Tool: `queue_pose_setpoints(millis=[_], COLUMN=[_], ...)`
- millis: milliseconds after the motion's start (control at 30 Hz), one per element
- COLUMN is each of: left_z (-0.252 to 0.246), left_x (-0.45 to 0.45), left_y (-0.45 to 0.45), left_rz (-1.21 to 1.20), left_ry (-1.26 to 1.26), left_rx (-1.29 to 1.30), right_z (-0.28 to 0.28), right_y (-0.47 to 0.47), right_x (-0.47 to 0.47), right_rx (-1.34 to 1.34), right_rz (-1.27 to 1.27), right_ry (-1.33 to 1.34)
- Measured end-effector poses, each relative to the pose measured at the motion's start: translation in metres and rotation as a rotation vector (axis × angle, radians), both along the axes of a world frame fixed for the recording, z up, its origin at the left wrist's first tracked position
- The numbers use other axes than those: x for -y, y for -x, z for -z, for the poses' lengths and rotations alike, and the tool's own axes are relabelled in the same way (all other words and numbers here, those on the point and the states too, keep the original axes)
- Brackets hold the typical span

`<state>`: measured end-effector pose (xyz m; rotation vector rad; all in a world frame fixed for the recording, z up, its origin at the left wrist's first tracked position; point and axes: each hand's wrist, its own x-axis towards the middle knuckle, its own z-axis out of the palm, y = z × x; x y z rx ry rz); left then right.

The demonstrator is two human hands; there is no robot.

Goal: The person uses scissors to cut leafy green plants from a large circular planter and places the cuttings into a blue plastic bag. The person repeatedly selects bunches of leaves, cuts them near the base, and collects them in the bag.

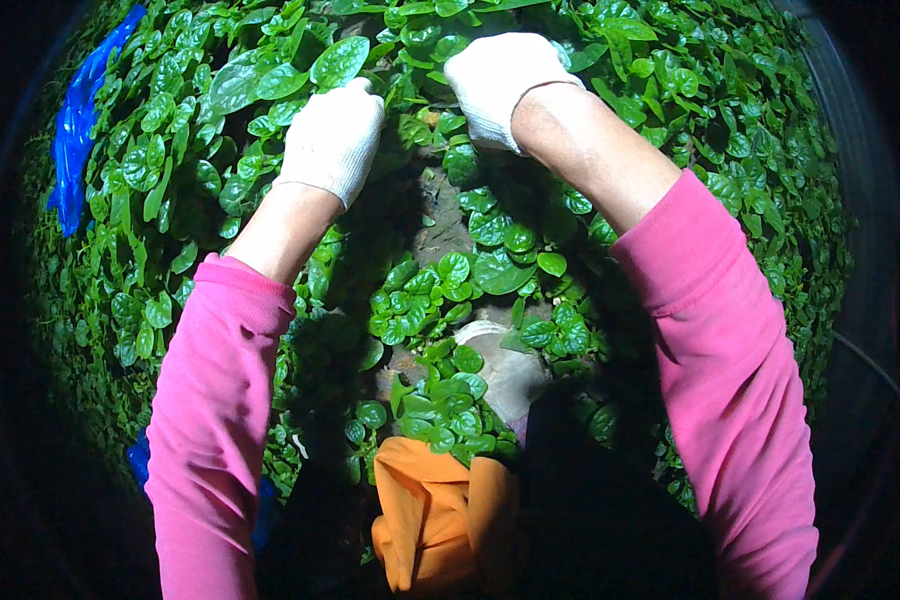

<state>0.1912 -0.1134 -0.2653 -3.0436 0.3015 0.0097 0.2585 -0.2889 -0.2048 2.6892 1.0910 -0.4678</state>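
Note:
My left hand (pixel 334 142), in a white knit glove, is among low glossy green leafy plants (pixel 146 161). Its fingers curl away from the camera, just below a broad leaf (pixel 341 62); whether they hold a stem is hidden. To the right, my right hand (pixel 504 86), gloved the same way, is bent into a fist-like shape over the foliage. The back of the glove covers its fingertips, so anything in them cannot be seen. Between my forearms, smaller leafy plants (pixel 499 266) grow around a patch of bare soil (pixel 442 217).
Orange cloth (pixel 427 510) lies at bottom centre, with leaves over its upper edge. Above it is a pale, partly covered object (pixel 502 367), perhaps a shoe. Blue plastic sheeting (pixel 79 127) rests on the plants at far left. A dark strip (pixel 862 247) borders the bed at right.

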Motion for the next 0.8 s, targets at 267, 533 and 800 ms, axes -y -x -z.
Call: queue_pose_setpoints(millis=[267, 533, 800], left_z=[-0.002, -0.004, -0.007], left_x=[-0.001, -0.001, 0.001], left_y=[0.005, 0.006, 0.010], left_rz=[0.033, 0.012, 0.069], left_ry=[0.013, 0.037, 0.039], left_rx=[0.001, -0.022, 0.046], right_z=[0.000, 0.016, 0.020], right_y=[-0.005, 0.002, -0.003], right_x=[-0.002, -0.004, -0.007], right_rx=[-0.043, 0.105, 0.090], right_rz=[-0.033, -0.105, -0.118], right_ry=[0.061, -0.042, -0.058])
